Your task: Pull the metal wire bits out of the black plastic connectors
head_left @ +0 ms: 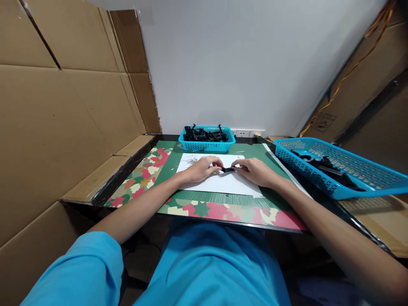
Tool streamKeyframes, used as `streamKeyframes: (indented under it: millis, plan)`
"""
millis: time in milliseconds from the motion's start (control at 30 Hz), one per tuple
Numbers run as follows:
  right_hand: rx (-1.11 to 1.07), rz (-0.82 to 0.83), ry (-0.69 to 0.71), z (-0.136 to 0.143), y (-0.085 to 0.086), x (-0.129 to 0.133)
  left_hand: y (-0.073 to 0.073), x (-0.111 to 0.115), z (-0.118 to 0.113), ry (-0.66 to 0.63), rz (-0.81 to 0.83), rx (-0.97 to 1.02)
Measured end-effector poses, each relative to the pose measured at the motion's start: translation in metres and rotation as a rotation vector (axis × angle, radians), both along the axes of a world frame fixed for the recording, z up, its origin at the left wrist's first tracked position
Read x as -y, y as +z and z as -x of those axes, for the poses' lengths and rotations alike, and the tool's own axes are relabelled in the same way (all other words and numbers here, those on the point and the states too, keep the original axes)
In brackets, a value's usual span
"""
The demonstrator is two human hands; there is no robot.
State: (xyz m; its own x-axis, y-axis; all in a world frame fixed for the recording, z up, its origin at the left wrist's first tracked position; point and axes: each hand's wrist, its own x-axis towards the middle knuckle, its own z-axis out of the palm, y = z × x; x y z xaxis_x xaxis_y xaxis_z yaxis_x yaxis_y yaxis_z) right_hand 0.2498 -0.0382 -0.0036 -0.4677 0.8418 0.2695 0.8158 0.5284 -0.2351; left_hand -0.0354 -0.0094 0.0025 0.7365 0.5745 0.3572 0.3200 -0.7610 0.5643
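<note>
A small black plastic part (228,170) is held between my two hands, low over a white sheet (219,186). The fingers of my left hand (204,168) pinch its left end. At its other end, my right hand (253,171) grips it with thumb and fingertips. Its exact shape is partly hidden by my fingers. On the sheet, just beyond my left hand, lies a loose scatter of tiny dark pieces (191,161), too small to name.
A blue basket (207,146) heaped with black plastic parts stands at the back by the wall. Another, larger blue basket (342,191) with black parts sits at the right. Cardboard panels (86,97) rise on the left. A green mat with patterned borders (149,170) covers the table.
</note>
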Motion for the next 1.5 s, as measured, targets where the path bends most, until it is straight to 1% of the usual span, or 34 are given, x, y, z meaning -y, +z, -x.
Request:
streamKeyframes:
  millis: [200, 433, 667, 933, 1200, 1500]
  plan:
    - [-0.025, 0.008, 0.014, -0.001, 0.0, -0.002, -0.001, 0.0, -0.001, 0.0, 0.021, -0.004]
    - [0.015, 0.008, -0.018, 0.001, 0.007, 0.004, 0.0, 0.003, -0.001, -0.027, 0.028, 0.022]
    - [0.023, 0.015, -0.02, 0.003, 0.012, 0.009, -0.003, -0.001, -0.001, 0.015, 0.035, -0.046]
    - [-0.001, 0.014, 0.005, 0.004, 0.011, 0.007, -0.003, -0.004, -0.001, -0.015, 0.012, -0.079]
    - [-0.016, 0.038, 0.015, 0.004, 0.013, 0.009, -0.004, -0.003, -0.003, -0.003, 0.038, -0.068]
    - [-0.029, 0.06, 0.026, 0.005, 0.016, 0.01, -0.004, -0.005, -0.002, -0.02, 0.006, -0.081]
